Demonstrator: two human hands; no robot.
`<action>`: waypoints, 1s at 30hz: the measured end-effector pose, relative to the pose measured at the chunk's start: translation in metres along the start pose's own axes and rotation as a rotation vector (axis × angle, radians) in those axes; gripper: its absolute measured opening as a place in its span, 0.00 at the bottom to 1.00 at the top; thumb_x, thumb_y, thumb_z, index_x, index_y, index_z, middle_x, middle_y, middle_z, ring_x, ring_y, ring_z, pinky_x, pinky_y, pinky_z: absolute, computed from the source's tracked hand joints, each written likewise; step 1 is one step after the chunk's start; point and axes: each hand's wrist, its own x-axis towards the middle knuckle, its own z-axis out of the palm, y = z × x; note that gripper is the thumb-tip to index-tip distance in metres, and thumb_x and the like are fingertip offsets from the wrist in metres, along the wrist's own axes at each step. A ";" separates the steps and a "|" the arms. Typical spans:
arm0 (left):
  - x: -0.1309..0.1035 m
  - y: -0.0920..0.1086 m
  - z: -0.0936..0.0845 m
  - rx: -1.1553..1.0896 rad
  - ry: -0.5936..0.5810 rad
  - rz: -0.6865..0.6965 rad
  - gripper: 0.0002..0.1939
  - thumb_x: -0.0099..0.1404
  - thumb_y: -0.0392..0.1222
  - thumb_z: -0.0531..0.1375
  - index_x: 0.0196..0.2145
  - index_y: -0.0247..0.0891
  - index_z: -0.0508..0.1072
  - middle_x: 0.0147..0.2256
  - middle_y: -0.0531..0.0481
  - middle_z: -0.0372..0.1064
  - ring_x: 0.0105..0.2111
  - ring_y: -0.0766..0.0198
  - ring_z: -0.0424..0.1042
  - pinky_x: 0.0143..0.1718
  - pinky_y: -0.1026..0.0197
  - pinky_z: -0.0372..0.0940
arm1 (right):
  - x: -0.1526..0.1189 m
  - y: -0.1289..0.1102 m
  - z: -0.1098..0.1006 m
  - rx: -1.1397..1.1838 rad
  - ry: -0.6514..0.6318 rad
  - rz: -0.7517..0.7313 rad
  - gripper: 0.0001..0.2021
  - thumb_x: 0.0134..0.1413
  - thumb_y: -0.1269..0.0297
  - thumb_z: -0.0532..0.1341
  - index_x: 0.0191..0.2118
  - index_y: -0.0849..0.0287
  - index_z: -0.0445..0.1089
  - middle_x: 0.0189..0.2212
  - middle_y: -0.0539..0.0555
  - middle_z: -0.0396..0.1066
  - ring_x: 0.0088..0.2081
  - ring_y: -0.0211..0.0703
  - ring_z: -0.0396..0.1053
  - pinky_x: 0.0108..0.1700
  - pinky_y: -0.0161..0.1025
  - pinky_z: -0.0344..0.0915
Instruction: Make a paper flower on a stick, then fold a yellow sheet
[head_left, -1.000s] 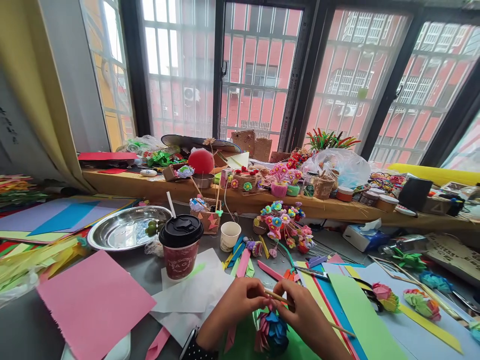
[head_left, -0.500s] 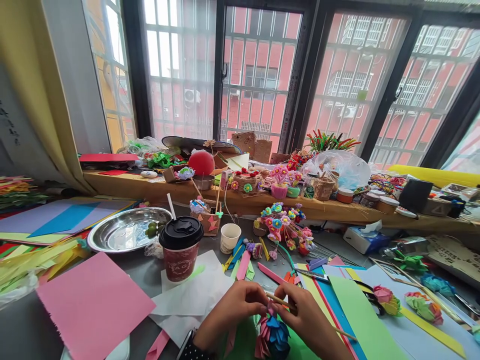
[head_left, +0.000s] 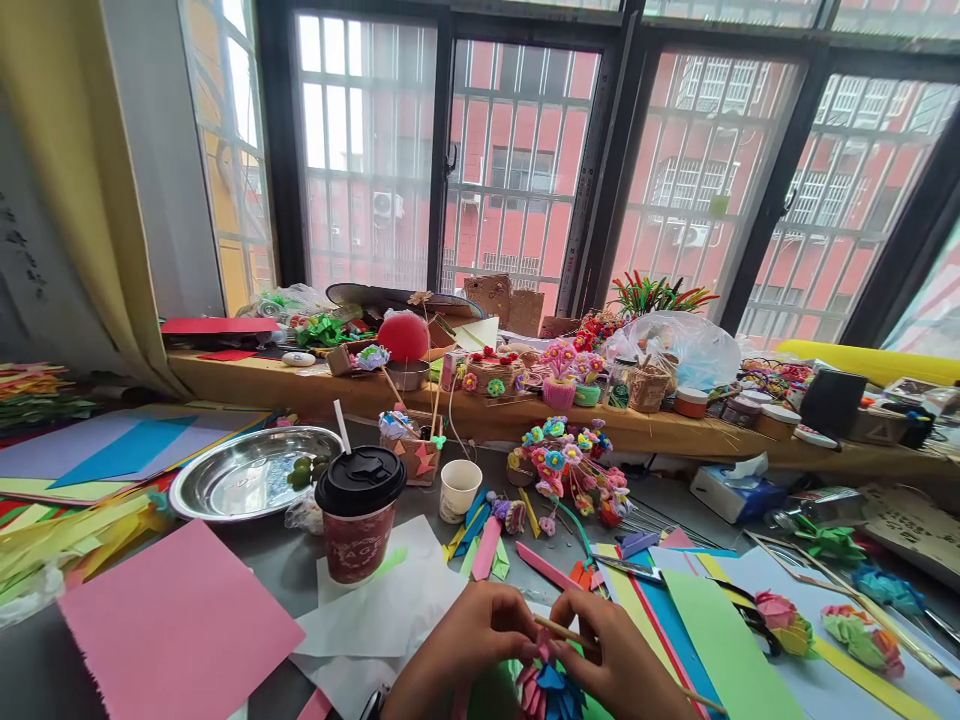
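Observation:
At the bottom centre, a folded paper flower point(head_left: 553, 692) with pink and blue petals hangs below both hands. The fingers of my left hand point(head_left: 487, 635) pinch a small pink paper piece at its top. My right hand point(head_left: 619, 650) has its fingers closed round a thin wooden stick point(head_left: 566, 632), with thumb and forefinger against the same pink piece. The stick's other end comes out under my right palm. Green paper lies below the flower.
A lidded dark red cup point(head_left: 358, 530), a paper cup point(head_left: 459, 490) and a metal plate point(head_left: 225, 478) stand beyond on the left. Pink paper point(head_left: 180, 625) lies left; coloured sheets point(head_left: 727, 640), scissors point(head_left: 630, 566) and paper flowers point(head_left: 784, 620) lie right.
The whole view has shifted slightly, so the hands and flower sit a little lower in the picture. Both hands keep nearly the same hold.

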 end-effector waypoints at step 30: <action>0.006 -0.018 -0.002 -0.051 -0.028 0.040 0.08 0.40 0.33 0.63 0.22 0.32 0.69 0.24 0.51 0.70 0.27 0.63 0.67 0.32 0.63 0.58 | 0.009 0.015 0.008 -0.024 -0.027 -0.014 0.01 0.42 0.70 0.56 0.25 0.60 0.64 0.24 0.50 0.68 0.22 0.33 0.59 0.24 0.28 0.52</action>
